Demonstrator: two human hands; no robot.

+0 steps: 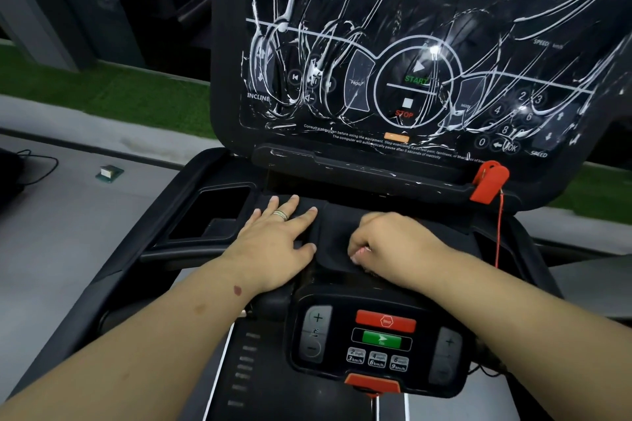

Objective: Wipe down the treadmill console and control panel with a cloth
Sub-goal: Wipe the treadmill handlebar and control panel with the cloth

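The treadmill console (393, 54) tilts up ahead of me, its dark glossy face streaked with white foam lines over the START and STOP markings. Below it a black cloth (333, 232) lies on the console's shelf. My left hand (277, 239) lies flat on the cloth's left part, fingers spread and straight. My right hand (390, 246) grips the cloth's right part, fingers curled into the fabric. Nearer to me is the small control panel (379, 342) with a red stop button, a green go button and speed keys.
A red safety key clip (489, 181) with a thin red cord hangs at the console's right. A black cup holder recess (212, 215) sits left of my left hand. Grey floor, a small box (109, 173) and green turf lie to the left.
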